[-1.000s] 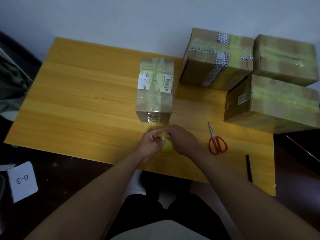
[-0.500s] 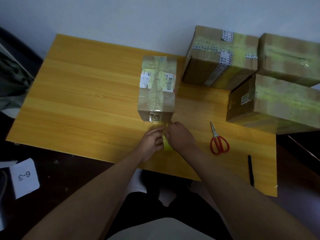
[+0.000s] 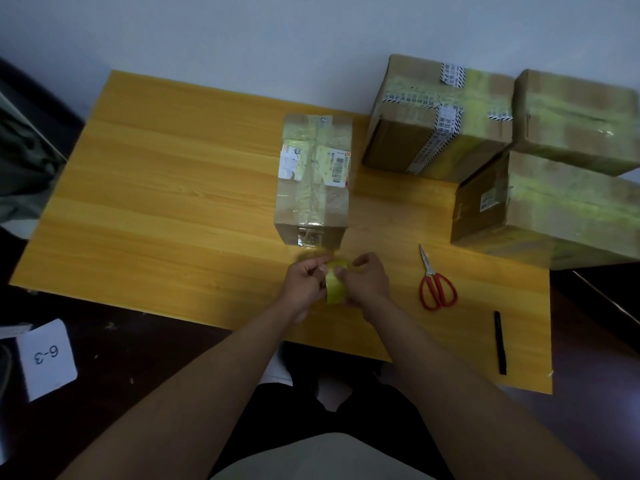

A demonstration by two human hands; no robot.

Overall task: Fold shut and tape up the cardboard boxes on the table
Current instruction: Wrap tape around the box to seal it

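A closed cardboard box (image 3: pixel 313 178) with clear tape and labels on its top stands in the middle of the yellow wooden table (image 3: pixel 173 188). Just in front of it both hands hold a roll of yellow-green tape (image 3: pixel 335 286) above the table. My left hand (image 3: pixel 306 285) has its fingers curled against the roll's left side. My right hand (image 3: pixel 369 282) grips the roll from the right, thumb on its top edge. Three taped boxes sit at the back right: one (image 3: pixel 436 116), one (image 3: pixel 575 119) and one (image 3: pixel 540 209).
Red-handled scissors (image 3: pixel 434 282) lie right of my hands. A black pen (image 3: pixel 499 342) lies near the table's front right corner. A white card marked 6-3 (image 3: pixel 46 358) sits on the dark floor at the left. The wall runs behind the table.
Both hands with the tape roll have stayed just in front of the middle box, shifting slightly. The fingers have changed their hold on the roll, so more of it shows between them.
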